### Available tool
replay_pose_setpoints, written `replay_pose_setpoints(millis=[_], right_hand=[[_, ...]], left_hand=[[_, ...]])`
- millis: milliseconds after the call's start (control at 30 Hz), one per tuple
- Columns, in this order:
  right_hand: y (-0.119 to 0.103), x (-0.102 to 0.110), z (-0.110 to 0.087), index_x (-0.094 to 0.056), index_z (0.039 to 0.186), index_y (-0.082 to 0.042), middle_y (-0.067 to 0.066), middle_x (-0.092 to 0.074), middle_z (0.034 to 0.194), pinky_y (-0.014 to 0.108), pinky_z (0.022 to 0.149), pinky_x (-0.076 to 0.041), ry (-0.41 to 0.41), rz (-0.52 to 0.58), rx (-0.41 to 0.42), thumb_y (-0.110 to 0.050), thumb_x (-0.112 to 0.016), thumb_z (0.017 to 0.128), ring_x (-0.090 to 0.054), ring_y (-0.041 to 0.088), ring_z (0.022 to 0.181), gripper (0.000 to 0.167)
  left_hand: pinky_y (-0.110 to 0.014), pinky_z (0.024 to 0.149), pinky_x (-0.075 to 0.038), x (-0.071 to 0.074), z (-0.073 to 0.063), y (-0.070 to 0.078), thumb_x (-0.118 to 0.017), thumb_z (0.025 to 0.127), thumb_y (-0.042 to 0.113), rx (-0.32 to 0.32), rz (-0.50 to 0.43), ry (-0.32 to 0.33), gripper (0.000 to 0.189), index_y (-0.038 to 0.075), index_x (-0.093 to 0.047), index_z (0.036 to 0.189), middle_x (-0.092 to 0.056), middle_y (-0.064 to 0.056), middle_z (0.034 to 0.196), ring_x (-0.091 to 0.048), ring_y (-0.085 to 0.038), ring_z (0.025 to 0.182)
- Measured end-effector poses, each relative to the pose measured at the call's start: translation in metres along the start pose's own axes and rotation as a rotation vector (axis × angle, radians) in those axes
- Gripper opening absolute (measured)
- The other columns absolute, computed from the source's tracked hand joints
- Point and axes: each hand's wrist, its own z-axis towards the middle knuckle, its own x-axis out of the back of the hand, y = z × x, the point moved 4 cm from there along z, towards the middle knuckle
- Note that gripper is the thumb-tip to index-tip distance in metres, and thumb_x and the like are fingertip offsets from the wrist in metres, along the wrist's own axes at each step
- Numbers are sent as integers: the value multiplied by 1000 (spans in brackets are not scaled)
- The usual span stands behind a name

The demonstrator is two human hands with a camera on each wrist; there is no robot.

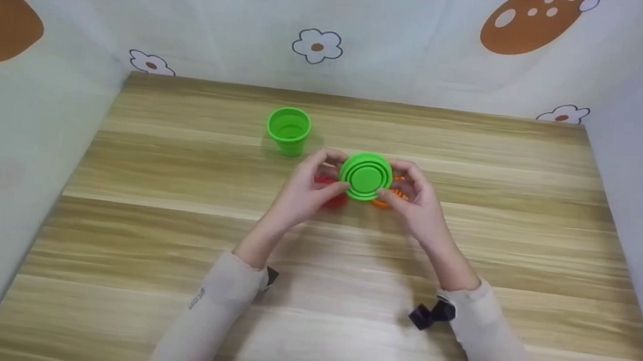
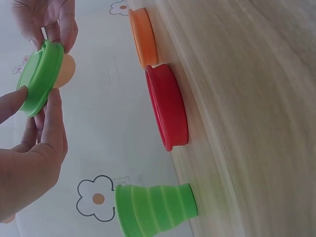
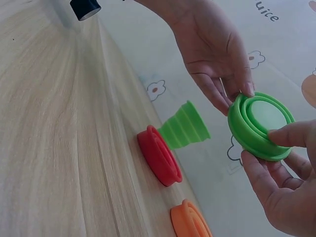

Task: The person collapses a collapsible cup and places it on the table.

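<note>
Both hands hold a flattened green collapsible cup [image 1: 366,179] up above the table, its ringed face toward the head camera. On its left edge the left hand [image 1: 310,188] pinches it between thumb and fingers. The right hand [image 1: 417,205] grips the opposite edge the same way. Below it on the table lie a flattened red collapsible cup [image 2: 168,106] and a flattened orange collapsible cup [image 2: 143,38], both mostly hidden by the hands in the head view. An extended green collapsible cup [image 1: 289,131] stands upright farther back, to the left of the hands.
The wooden table [image 1: 142,233] meets a patterned curtain [image 1: 242,23] at its back edge, with pale sheets along both sides. A black wrist camera [image 1: 432,313] sits at the right sleeve, and part of another shows at the left.
</note>
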Motion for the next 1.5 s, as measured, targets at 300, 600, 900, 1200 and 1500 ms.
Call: replay_pose_setpoints(millis=[300, 600, 900, 1200, 1500], right_hand=[[1, 4, -2, -58, 124, 3, -3, -64, 111, 23, 80, -59, 2, 25, -28, 6, -65, 89, -64, 13, 97, 36], [1, 6, -2, -59, 122, 3, -1, -66, 108, 26, 81, -60, 15, 55, -54, 3, -65, 91, -66, 12, 95, 32], [3, 6, -2, -57, 120, 3, 2, -65, 104, 31, 80, -62, -16, 131, -96, 3, -59, 95, -70, 13, 92, 25], [2, 3, -3, -54, 123, 3, 2, -67, 102, 44, 88, -61, -64, 125, -142, -2, -55, 99, -71, 25, 96, 25], [-1, 4, -2, -57, 124, 3, 2, -68, 107, 41, 87, -61, -33, 109, -126, -8, -56, 99, -70, 26, 101, 27]], left_hand=[[-50, 104, -51, 2, 0, 0, -69, 87, -5, -19, -37, 5, 37, -5, -58, 122, -61, -19, 122, -64, -30, 107], [-48, 105, -50, 5, -1, 0, -69, 87, -4, -28, -66, 3, 36, -5, -59, 121, -63, -18, 121, -64, -25, 106], [-50, 105, -51, 5, -1, 1, -68, 87, -6, -45, -71, 4, 36, -8, -57, 121, -62, -20, 121, -62, -27, 110], [-52, 106, -48, 6, -1, 1, -70, 86, -4, -91, 2, 23, 34, -6, -60, 118, -57, -23, 118, -59, -34, 111], [-38, 95, -58, 6, 1, 4, -67, 86, -7, -78, 41, 77, 27, 0, -66, 112, -55, -11, 101, -57, -23, 101]])
